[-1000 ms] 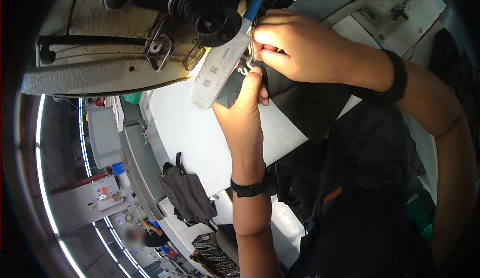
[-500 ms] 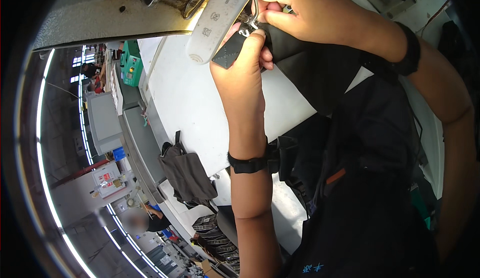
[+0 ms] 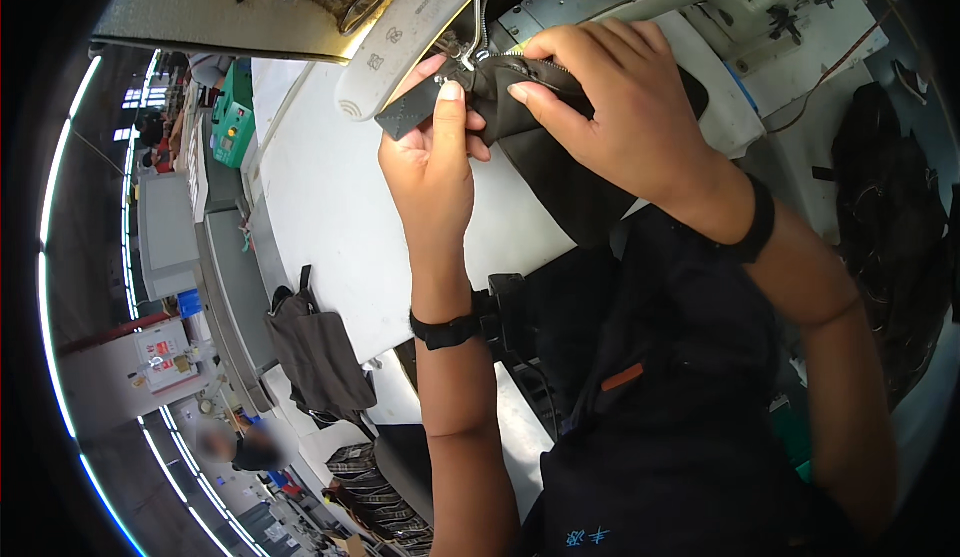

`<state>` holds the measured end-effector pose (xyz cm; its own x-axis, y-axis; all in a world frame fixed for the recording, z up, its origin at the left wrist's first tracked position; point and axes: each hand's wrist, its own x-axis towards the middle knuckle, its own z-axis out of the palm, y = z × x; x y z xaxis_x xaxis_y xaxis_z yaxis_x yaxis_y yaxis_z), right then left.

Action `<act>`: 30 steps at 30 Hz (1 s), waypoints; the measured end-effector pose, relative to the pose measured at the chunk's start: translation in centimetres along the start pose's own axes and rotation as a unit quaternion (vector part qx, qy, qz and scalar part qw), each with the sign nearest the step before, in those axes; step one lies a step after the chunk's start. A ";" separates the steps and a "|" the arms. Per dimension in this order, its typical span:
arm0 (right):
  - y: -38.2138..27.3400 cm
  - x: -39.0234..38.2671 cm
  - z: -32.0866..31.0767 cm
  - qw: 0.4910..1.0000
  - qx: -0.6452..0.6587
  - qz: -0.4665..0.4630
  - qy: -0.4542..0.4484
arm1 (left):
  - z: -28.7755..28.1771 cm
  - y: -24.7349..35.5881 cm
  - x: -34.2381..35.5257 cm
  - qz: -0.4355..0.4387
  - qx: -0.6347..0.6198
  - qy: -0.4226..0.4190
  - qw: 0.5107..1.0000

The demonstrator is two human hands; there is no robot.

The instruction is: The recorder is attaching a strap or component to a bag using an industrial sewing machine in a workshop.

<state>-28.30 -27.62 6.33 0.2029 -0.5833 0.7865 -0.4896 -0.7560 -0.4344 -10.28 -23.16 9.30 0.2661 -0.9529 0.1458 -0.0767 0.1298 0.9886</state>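
Dark zippered fabric point(image 3: 560, 172) hangs over the white tabletop below the sewing machine, its zipper teeth point(image 3: 545, 67) running along the upper edge. My left hand point(image 3: 435, 167) grips its left part, thumb on top and fingers behind. Beside that thumb, a flat black tab point(image 3: 410, 112) with small stitch marks sticks out to the left. My right hand point(image 3: 625, 102) holds the zipper edge between thumb and forefinger, the other fingers lying over the far side. Small metal parts point(image 3: 455, 62) sit just above my left thumb, too small to make out fully.
The sewing machine's pale body point(image 3: 220, 12) and a grey-white elongated lamp point(image 3: 400, 47) overhang the white tabletop point(image 3: 330, 187). A dark grey bag point(image 3: 318, 352) lies at the left edge. Beyond stand a green machine point(image 3: 233, 117) and a seated person point(image 3: 255, 447). Dark fabric point(image 3: 885, 207) hangs at right.
My right hand has come down from the machine's metal rod to the zipper edge, baring more of the zipper. My left hand keeps its grip; the whole view has shifted.
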 end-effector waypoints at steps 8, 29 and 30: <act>0.3 1.3 -0.9 0.983 0.154 0.092 -0.037 | 1.1 0.1 -0.4 0.022 0.050 0.023 0.998; 2.0 3.5 -2.5 0.985 -0.033 -0.062 -0.160 | 2.1 -0.8 0.2 -0.015 -0.007 0.028 0.999; 1.9 3.6 -2.5 0.986 -0.031 -0.065 -0.150 | 2.4 -1.0 0.2 -0.006 -0.018 0.024 1.000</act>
<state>-30.61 -30.39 9.43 0.5043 -0.5510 0.6649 -0.4920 -0.8161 -0.3031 -12.43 -24.10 8.25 0.3118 -0.9406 0.1341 -0.0390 0.1284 0.9910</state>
